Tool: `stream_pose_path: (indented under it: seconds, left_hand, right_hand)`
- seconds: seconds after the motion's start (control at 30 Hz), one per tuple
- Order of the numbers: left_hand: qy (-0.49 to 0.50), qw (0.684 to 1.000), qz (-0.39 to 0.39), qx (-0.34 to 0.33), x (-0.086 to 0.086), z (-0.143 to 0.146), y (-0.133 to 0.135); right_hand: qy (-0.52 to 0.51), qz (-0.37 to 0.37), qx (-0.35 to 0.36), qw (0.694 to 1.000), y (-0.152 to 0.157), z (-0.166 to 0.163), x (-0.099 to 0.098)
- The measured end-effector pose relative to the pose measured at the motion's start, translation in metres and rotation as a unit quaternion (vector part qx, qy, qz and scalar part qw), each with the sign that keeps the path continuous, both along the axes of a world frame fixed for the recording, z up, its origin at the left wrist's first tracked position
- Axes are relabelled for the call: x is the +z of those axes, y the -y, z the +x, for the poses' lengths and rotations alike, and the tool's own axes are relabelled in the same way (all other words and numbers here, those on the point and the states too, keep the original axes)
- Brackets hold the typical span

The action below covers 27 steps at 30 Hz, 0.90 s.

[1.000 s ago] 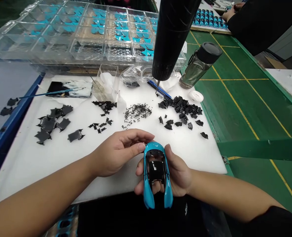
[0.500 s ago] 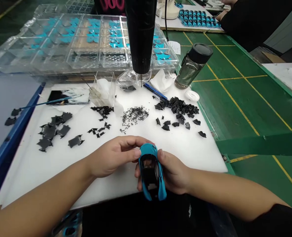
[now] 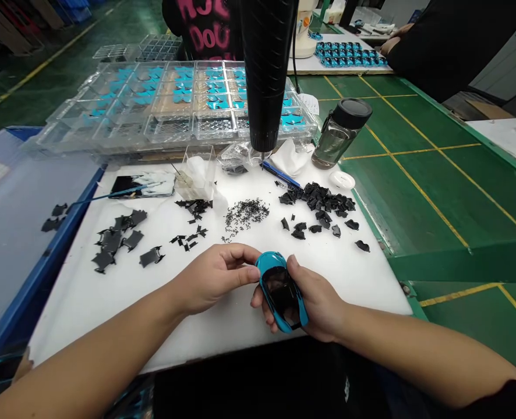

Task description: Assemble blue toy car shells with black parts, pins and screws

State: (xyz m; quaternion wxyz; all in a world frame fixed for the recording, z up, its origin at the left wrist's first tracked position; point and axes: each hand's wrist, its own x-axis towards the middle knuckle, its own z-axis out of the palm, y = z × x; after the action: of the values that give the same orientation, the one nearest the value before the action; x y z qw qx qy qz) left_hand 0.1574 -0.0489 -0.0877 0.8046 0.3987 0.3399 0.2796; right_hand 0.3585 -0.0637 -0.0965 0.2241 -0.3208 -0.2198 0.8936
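Observation:
A blue toy car body lies upside down in my right hand, black insides facing up; the fingers wrap round its underside. My left hand is closed at the car's front end, thumb and fingers pinching against its nose; anything small between them is hidden. Both hands hover over the near edge of the white work mat. A black electric screwdriver hangs above the mat's far side, its tip pointing down.
On the mat lie flat black parts, small black clips, a heap of tiny screws and a pile of black pieces. Clear trays with blue parts stand behind. A dark-capped bottle sits at right. Other people work beyond.
The car body has tilted and turned in my right hand, its nose now pointing up-left. The view lifted, showing more of the far trays. My left hand stays at the car's front.

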Motion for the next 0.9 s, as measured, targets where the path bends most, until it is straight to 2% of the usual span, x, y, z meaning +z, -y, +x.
stream_pose_path:
  seconds: [0.37, 0.6, 0.9]
  left_hand:
    - [0.003, 0.999, 0.032, 0.013, 0.0018, 0.0018, 0.0012]
    - [-0.109, 0.989, 0.088, 0.052, -0.0008, -0.0053, 0.0017]
    - [-0.156, 0.982, 0.092, 0.054, -0.0002, -0.0029, 0.0027]
  right_hand:
    - [0.004, -0.018, -0.026, 0.999, 0.0002, -0.0001, -0.0026]
    - [-0.003, -0.016, -0.041, 0.999, -0.0006, 0.0019, -0.0055]
    - [0.022, -0.034, -0.05, 0.998, -0.002, 0.0013, -0.0026]
